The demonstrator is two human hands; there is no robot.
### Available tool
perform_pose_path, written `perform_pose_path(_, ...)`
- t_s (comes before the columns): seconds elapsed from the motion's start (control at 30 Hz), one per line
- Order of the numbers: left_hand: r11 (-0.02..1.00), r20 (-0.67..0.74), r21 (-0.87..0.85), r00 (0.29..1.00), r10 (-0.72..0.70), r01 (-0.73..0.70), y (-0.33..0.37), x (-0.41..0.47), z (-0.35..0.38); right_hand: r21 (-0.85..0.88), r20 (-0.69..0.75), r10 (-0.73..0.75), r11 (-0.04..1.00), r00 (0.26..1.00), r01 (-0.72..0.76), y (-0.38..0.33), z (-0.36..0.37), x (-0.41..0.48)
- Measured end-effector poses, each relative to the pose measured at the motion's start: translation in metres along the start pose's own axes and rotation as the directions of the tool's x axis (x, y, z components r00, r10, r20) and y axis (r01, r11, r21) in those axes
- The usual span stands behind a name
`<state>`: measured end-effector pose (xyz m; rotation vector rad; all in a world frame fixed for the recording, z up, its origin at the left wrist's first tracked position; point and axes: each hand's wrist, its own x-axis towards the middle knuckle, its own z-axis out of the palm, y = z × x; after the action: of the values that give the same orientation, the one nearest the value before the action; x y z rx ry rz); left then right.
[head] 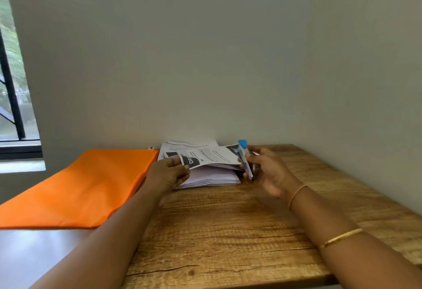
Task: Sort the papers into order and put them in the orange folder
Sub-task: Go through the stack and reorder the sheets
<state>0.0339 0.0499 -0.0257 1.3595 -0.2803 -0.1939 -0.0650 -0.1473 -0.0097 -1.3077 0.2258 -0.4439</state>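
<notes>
Left hand (pixel 169 172) pinches lifted sheets (pixel 212 155) taut just right of orange folder (pixel 80 186); right hand (pixel 269 170) grips blue-tipped stapler-like tool (pixel 244 157) at their other end, seemingly to bind them.

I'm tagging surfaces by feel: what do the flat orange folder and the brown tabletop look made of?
Flat orange folder: seemingly matte fabric or soft plastic; it lies limp with soft folds. Brown tabletop: wood or wood-look laminate, matte, showing grain lines and cracks.

wood table (pixel 228 231), orange folder (pixel 80 188), papers (pixel 210 178)
</notes>
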Motion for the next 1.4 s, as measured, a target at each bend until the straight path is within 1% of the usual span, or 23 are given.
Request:
perform_pose_path(0.03,0.999,0.001,-0.029,1.0,0.015,-0.015,0.001,-0.002,0.002,0.056,0.094,0.037,0.998,0.995,-0.043,0.003,0.008,-0.005)
perform_pose_path(0.13,0.997,0.002,-0.079,1.0,0.024,-0.024,0.002,-0.004,0.002,0.076,0.293,0.081,0.991,0.953,-0.108,0.008,0.022,-0.014)
perform_pose_path(0.23,0.992,0.018,-0.128,1.0,-0.021,0.023,0.003,-0.002,0.0,0.05,0.416,0.143,0.982,0.898,-0.18,0.008,0.028,-0.022)
perform_pose_path(0.3,0.977,0.035,-0.198,0.997,-0.073,0.079,0.004,-0.002,0.001,0.011,0.446,0.186,0.977,0.875,-0.213,0.013,0.034,-0.024)
perform_pose_path(0.37,0.956,0.052,-0.268,0.992,-0.111,0.121,0.005,-0.002,0.002,-0.034,0.428,0.22,0.973,0.877,-0.227,0.018,0.041,-0.026)
perform_pose_path(0.43,0.941,0.053,-0.308,0.99,-0.132,0.142,0.006,-0.002,0.003,-0.062,0.378,0.244,0.969,0.893,-0.238,0.022,0.046,-0.024)
perform_pose_path(0.53,0.916,0.057,-0.363,0.986,-0.158,0.168,0.008,-0.003,0.004,-0.057,0.301,0.265,0.964,0.916,-0.26,0.024,0.049,-0.021)
perform_pose_path(0.6,0.906,0.058,-0.383,0.984,-0.17,0.179,0.008,-0.003,0.004,-0.045,0.276,0.275,0.961,0.921,-0.274,0.025,0.049,-0.02)
perform_pose_path(0.77,0.913,0.041,-0.368,0.984,-0.175,0.178,0.009,-0.004,0.004,0.007,0.232,0.274,0.959,0.933,-0.283,0.024,0.052,-0.023)
perform_pose_path(1.0,0.937,-0.018,-0.297,0.98,-0.199,0.185,0.01,-0.005,0.005,0.07,0.173,0.235,0.966,0.957,-0.25,0.026,0.068,-0.027)
perform_pose_path(1.17,0.929,0.0,-0.316,0.979,-0.203,0.193,0.01,-0.006,0.007,0.098,0.135,0.213,0.969,0.968,-0.227,0.025,0.069,-0.027)
perform_pose_path(1.4,0.92,0.014,-0.338,0.979,-0.205,0.198,0.008,-0.006,0.006,0.079,0.143,0.212,0.971,0.967,-0.225,0.028,0.078,-0.027)
